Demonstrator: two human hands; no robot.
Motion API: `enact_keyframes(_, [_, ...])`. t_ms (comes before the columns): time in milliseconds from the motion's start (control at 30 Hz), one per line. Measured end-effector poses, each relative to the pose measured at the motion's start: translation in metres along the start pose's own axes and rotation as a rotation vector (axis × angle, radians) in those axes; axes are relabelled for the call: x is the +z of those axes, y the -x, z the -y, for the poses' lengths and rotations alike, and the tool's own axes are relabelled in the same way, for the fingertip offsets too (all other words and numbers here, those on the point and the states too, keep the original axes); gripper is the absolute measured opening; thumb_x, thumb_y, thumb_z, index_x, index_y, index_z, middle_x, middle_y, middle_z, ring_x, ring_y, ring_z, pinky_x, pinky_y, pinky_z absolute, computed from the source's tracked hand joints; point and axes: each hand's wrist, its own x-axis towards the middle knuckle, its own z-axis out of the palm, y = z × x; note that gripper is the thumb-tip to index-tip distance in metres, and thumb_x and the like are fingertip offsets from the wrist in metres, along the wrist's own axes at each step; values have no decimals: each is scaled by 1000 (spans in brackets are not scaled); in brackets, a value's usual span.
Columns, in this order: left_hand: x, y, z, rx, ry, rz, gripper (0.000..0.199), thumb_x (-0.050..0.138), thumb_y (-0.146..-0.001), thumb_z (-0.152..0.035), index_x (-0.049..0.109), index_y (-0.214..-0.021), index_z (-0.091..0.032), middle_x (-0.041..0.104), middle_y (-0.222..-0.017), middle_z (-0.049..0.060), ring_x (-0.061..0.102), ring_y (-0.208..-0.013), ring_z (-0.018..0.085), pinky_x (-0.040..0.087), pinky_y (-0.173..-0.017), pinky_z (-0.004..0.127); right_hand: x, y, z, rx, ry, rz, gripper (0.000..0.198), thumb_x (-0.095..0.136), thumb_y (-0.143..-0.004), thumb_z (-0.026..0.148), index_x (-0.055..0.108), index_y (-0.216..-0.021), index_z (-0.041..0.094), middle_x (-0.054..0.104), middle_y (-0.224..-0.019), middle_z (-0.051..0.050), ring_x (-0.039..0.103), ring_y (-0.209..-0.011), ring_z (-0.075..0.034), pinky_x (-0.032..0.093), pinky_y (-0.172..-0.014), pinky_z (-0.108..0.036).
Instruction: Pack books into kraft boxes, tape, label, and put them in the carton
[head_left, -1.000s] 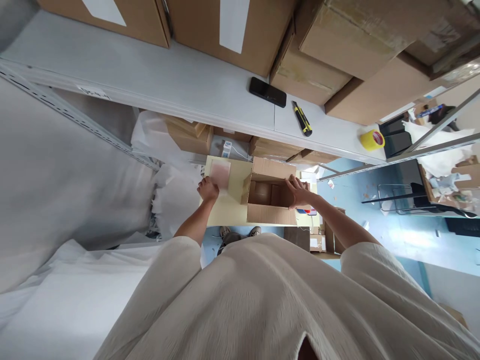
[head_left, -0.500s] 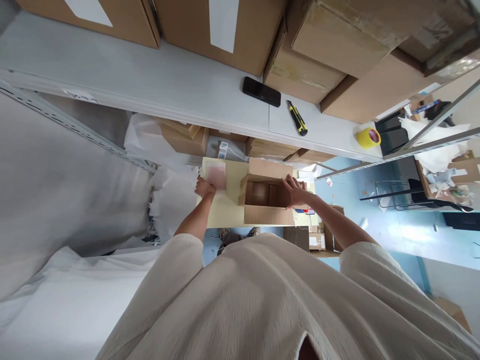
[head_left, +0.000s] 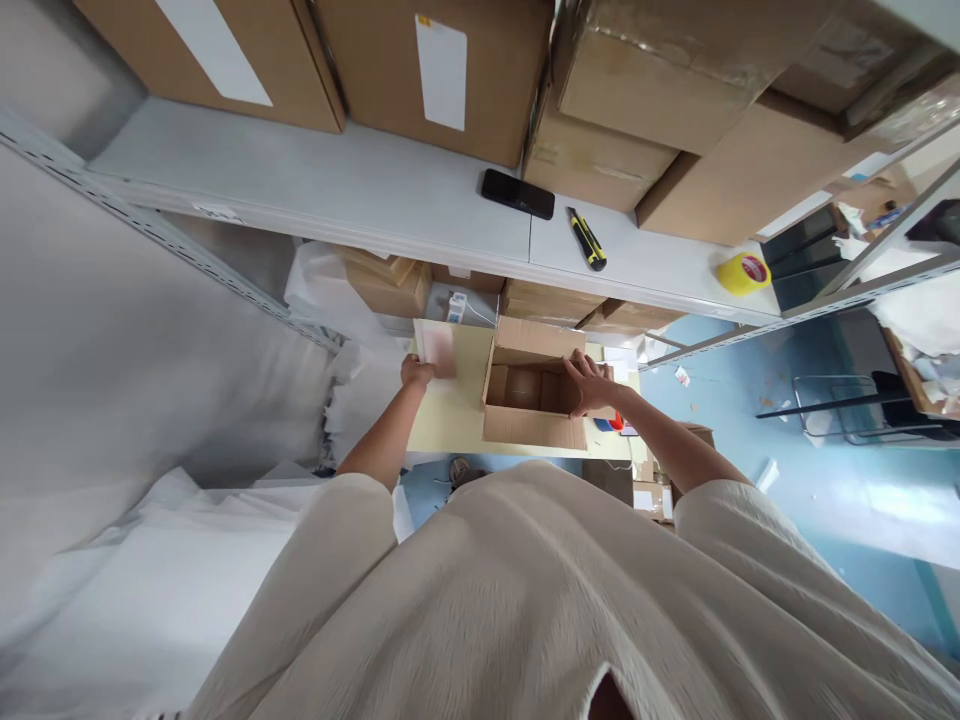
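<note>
An open cardboard box (head_left: 534, 428) stands on the pale yellow table (head_left: 466, 400), its long flaps folded outward, with bare brown walls inside. My right hand (head_left: 591, 385) grips the box's right end, fingers spread over the wall and thumb near the front corner. On the left, my left hand (head_left: 415, 371) is closed on the near left edge of a flat, pale pink and white packet (head_left: 441, 352). What the packet contains cannot be made out. A red and blue object (head_left: 611, 422) lies partly hidden beside my right wrist.
Above the table runs a grey shelf (head_left: 337, 185) bearing large cartons (head_left: 480, 60), a black phone (head_left: 517, 193), a yellow-black utility knife (head_left: 587, 240) and a yellow tape roll (head_left: 742, 272). White sheet material (head_left: 150, 580) lies at left. More boxes sit under the shelf.
The packet's left edge appears tilted up in my left hand, showing a white side. My right hand stays at the box's end. The whole view has shifted slightly.
</note>
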Motion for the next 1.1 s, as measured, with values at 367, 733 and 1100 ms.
enact_keyframes(367, [-67, 74, -117, 386, 568, -52, 50, 93, -74, -31, 70, -117, -22, 85, -110, 7, 81, -105, 26, 70, -95, 42, 4, -11, 1, -50, -17, -18, 183, 103, -55, 74, -20, -184, 37, -31, -190, -18, -16, -175, -59, 3, -131, -89])
enact_keyframes(733, [48, 146, -174, 612, -258, 340, 29, 84, -74, -20, 74, -101, -22, 81, -99, 1, 77, -99, 28, 63, -98, 42, 24, 14, -17, -130, -114, -249, 158, 86, -76, 76, -12, -187, 21, -8, -194, -25, -8, -180, -49, -1, -140, -74])
enact_keyframes(1100, [50, 154, -173, 693, -370, 236, 37, 68, -93, -8, 82, -123, -24, 84, -126, 7, 77, -117, 28, 49, -124, 50, 18, 50, -41, -67, -247, -457, 105, 58, -105, 65, 11, -188, 22, 13, -195, -21, 10, -180, -46, 15, -141, -71])
